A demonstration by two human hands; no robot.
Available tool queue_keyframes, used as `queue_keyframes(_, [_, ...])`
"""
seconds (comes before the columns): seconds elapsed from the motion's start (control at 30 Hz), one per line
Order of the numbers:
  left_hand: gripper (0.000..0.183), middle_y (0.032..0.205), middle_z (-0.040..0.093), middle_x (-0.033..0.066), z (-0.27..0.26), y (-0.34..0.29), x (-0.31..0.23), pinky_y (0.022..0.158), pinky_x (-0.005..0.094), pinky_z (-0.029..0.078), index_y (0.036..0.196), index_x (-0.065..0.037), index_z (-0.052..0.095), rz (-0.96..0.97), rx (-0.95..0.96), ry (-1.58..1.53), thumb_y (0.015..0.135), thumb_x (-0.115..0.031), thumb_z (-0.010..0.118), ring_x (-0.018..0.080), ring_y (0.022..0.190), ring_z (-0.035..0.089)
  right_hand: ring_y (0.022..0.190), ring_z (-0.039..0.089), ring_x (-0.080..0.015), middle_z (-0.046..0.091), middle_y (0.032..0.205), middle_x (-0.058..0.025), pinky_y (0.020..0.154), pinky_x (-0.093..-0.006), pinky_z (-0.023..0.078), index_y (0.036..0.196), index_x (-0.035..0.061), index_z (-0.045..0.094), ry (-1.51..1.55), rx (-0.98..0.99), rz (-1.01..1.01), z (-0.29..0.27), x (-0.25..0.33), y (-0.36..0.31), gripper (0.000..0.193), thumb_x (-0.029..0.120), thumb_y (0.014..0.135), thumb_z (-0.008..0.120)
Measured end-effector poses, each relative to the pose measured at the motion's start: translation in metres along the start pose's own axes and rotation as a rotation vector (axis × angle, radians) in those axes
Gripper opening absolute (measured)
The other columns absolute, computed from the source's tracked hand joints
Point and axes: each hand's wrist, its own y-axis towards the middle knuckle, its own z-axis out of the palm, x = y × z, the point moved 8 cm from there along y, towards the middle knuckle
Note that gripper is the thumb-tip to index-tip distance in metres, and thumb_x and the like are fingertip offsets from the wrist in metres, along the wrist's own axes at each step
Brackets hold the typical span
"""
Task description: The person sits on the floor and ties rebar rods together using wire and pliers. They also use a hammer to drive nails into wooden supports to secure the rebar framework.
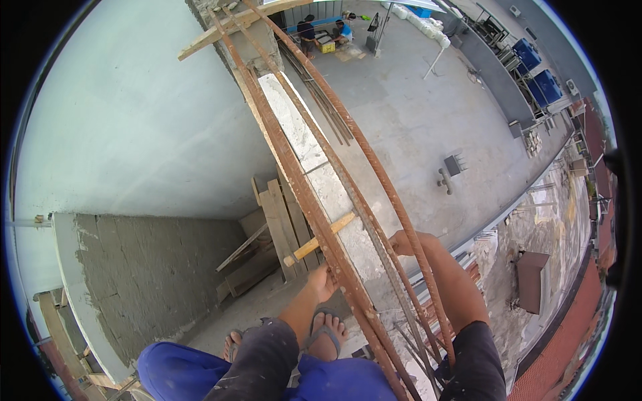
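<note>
Above the pale block wall, rusty steel bars run near to far, the left crossing a wooden stick, probably a spacer; left hand and right hand flank them, perhaps for balanced control, grasp indiscernible.

Looks to be an open-air building site, judging by rusty rebar running along a wall of white blocks, grey mortar roughly spread, leaning wooden planks, and a red tiled roof below.
</note>
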Motion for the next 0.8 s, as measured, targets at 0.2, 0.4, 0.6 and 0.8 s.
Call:
queue_keyframes(0.2, [0.048, 0.118, 0.069, 0.0082, 0.009, -0.005, -0.001, 0.096, 0.0399, 0.053, 0.126, -0.007, 0.061, -0.007, 0.012, 0.03, 0.111, -0.048, 0.04, 0.0229, 0.107, 0.066, 0.101, 0.071, -0.038, 0.076, 0.108, -0.0181, 0.087, -0.0451, 0.055, 0.113, 0.0074, 0.071, 0.045, -0.183, 0.074, -0.003, -0.012, 0.002, 0.03, 0.019, 0.085, 0.071])
queue_keyframes(0.4, [0.053, 0.128, 0.067, 0.0109, 0.018, -0.029, -0.014, 0.102, 0.0419, 0.05, 0.132, -0.006, 0.059, -0.029, 0.057, 0.177, 0.111, -0.049, 0.038, 0.0246, 0.115, 0.064, 0.1, 0.071, -0.0393, 0.076, 0.108, -0.0198, 0.087, -0.0471, 0.055, 0.107, 0.0081, 0.075, -0.083, -0.113, 0.046, -0.002, -0.003, 0.004, 0.026, 0.025, 0.088, 0.069])
queue_keyframes(0.6, [0.047, 0.123, 0.07, 0.0107, 0.017, -0.042, -0.019, 0.098, 0.0439, 0.053, 0.124, -0.007, 0.065, -0.04, -0.083, 0.189, 0.111, -0.045, 0.041, 0.0267, 0.111, 0.067, 0.091, 0.072, -0.0393, 0.076, 0.092, -0.0176, 0.082, -0.0478, 0.055, 0.094, 0.0101, 0.079, -0.155, -0.092, 0.061, 0.0, -0.005, -0.005, 0.022, 0.027, 0.086, 0.068])
queue_keyframes(0.8, [0.033, 0.123, 0.071, 0.0128, 0.019, -0.051, -0.021, 0.101, 0.0431, 0.054, 0.126, -0.005, 0.065, -0.11, -0.014, 0.275, 0.108, -0.03, 0.053, 0.0272, 0.109, 0.069, 0.089, 0.071, -0.0375, 0.076, 0.094, -0.0154, 0.081, -0.0477, 0.055, 0.1, 0.0133, 0.079, -0.184, -0.06, 0.013, 0.011, 0.001, 0.001, 0.02, 0.023, 0.084, 0.07])
